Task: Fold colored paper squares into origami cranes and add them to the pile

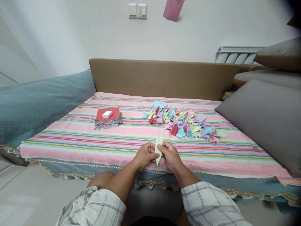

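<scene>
Paper stack [107, 123], red sheet [115, 111] on top, white box [107, 114] upon it: left, on striped cloth [70, 135]. Left hand [146, 154]: thumb and fingers pinching folded pale-green paper [159, 140], near side, centre. Right hand [171, 155]: pinching same paper from right. Paper birds [180, 132], many colours: spread beyond hands, centre to right. Grey cushion [263, 116]: right.

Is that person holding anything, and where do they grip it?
A narrow, pale-green folded paper with pointed ends, pinched around its middle by the left hand and the right hand.
</scene>
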Available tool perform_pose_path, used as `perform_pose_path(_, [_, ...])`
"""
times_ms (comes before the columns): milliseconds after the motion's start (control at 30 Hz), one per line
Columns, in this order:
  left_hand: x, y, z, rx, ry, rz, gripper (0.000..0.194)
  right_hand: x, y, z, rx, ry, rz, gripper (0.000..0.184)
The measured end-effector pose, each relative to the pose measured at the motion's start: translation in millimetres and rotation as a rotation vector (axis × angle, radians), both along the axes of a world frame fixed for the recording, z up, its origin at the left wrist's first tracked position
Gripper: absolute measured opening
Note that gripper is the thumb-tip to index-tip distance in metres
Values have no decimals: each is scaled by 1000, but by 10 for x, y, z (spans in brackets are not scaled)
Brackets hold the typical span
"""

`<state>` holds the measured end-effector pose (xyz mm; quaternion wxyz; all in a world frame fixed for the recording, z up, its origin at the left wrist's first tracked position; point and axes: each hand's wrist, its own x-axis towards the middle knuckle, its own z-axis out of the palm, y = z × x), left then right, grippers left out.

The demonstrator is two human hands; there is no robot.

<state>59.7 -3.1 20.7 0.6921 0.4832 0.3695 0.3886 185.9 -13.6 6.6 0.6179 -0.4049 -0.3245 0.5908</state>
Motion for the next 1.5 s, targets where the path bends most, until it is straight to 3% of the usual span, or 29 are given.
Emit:
perform_pose_path(167, [-46, 3, 76, -44, -20, -1, 46, 33, 4, 15, -12, -23, 37, 30])
perform_pose_path(367, [-100, 35, 119, -123, -90, 97, 41, -28, -38, 25, -16, -116, 165, 33])
perform_pose_path(467, [-97, 49, 86, -80, -87, 177, 37, -14, -33, 16, 47, -175, 207, 33])
perform_pose_path(567, [-90, 42, 83, 110, 11, 249, 33, 31, -22, 48, 156, -186, 198, 37])
perform_pose_path(667, [-93, 5, 127, 451, 233, 275, 21, 83, -20, 102, 223, -168, 167, 40])
perform_pose_path(800, [-100, -56, 173, 822, 434, 296, 12, 147, -12, 134, 286, -217, 198, 26])
perform_pose_path(1033, [-107, -82, 158, 1017, 502, 291, 13, 221, -2, 174, 419, -336, 243, 19])
perform_pose_path(1233, [-104, -93, 152, 990, 466, 276, 11, 236, -19, 189, 479, -390, 228, 17])
perform_pose_path(1433, [-102, -73, 135, 554, 275, 144, 17, 246, -33, 226, 412, -402, 200, 23])
perform_pose_path(1500, [-102, -67, 134, 483, 254, 125, 18, 243, -36, 233, 385, -414, 201, 24])
